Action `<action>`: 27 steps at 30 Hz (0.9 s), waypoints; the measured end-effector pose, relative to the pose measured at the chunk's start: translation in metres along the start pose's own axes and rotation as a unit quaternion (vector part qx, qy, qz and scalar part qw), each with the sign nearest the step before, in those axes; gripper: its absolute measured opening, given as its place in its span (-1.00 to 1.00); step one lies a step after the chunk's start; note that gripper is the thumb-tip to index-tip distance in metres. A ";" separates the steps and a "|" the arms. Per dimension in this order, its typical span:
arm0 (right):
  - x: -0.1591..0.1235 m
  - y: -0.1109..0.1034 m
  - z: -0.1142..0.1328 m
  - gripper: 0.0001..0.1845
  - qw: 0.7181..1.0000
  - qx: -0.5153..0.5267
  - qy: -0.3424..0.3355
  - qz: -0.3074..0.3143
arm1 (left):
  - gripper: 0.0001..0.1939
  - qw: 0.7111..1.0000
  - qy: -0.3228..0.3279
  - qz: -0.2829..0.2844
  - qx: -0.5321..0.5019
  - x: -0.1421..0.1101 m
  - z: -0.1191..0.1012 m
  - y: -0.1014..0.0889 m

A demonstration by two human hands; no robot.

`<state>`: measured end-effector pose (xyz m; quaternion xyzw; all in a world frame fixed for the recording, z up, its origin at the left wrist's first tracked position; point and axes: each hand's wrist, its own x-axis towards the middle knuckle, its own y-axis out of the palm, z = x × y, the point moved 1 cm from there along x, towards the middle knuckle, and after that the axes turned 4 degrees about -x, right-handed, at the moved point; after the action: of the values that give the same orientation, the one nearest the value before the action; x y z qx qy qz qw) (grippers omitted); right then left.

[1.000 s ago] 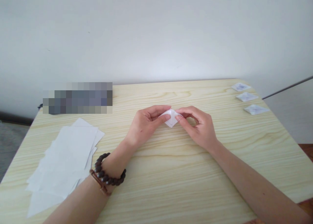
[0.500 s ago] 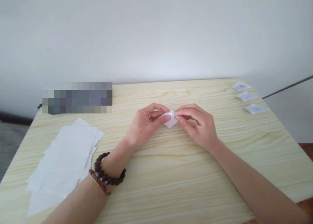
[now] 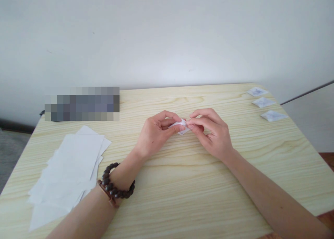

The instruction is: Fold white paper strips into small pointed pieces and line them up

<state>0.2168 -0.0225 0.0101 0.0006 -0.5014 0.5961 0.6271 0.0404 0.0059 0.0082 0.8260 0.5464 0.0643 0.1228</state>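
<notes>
A small, pointed piece of folded white paper was held between two bare hands over the middle of the table; whether it touched the surface could not be told. The left hand had its thumb laid across the paper's near face and its bent index finger at the far edge, closed on the left part. The right hand had thumb and fingertips pinched together at the right corner, its index finger raised in an arch.

Around the left wrist were a bracelet of round, dark brown beads and a thin brown cord. The table, pale wood-grained and rectangular, bore a loose, fanned pile of flat white paper sheets at left. Behind the pile lay a dark, pixelated object. At the far right corner, three diamond-shaped folded white papers sat in a row, just beside one another. A plain whitish wall stood beyond.
</notes>
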 end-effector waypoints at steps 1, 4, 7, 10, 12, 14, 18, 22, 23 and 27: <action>0.000 0.000 0.000 -0.87 1.000 -0.005 -0.002 -0.001 | -0.75 1.000 0.003 -0.001 -0.001 0.000 0.000 0.000; 0.000 0.000 0.001 -0.89 1.000 -0.015 -0.004 -0.004 | -0.77 1.000 0.012 0.000 -0.008 0.000 0.001 0.001; -0.001 0.000 0.001 -0.89 1.000 -0.019 -0.005 -0.004 | -0.79 1.000 0.025 0.003 0.000 -0.001 0.003 0.001; -0.001 0.001 0.002 -0.88 1.000 -0.018 -0.006 -0.010 | -0.81 0.999 0.033 0.000 0.020 -0.001 0.003 0.001; -0.002 0.001 0.003 -0.87 1.000 -0.016 -0.002 -0.017 | -0.82 0.999 0.033 0.001 0.024 -0.001 0.003 0.001; -0.002 0.001 0.004 -0.87 1.000 -0.015 0.003 -0.021 | -0.83 0.999 0.033 0.001 0.021 -0.001 0.003 0.001; -0.001 0.001 0.003 -0.89 1.000 0.002 0.023 -0.017 | -0.84 0.999 0.025 -0.007 0.019 -0.001 0.002 0.000; -0.002 0.004 -0.001 -0.94 0.993 0.072 0.091 0.016 | -0.86 0.999 0.031 -0.014 0.026 -0.001 0.001 -0.001; -0.002 0.005 -0.002 -0.95 0.990 0.094 0.107 0.022 | -0.86 0.999 0.034 -0.014 0.027 -0.001 0.001 -0.001; -0.002 0.005 -0.005 -0.98 0.983 0.128 0.131 0.028 | -0.88 0.999 0.037 -0.014 0.034 0.000 0.000 -0.001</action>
<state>0.2166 -0.0197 0.0035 -0.0115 -0.3340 0.6677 0.6652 0.0396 0.0059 0.0080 0.8191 0.5639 0.0746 0.0749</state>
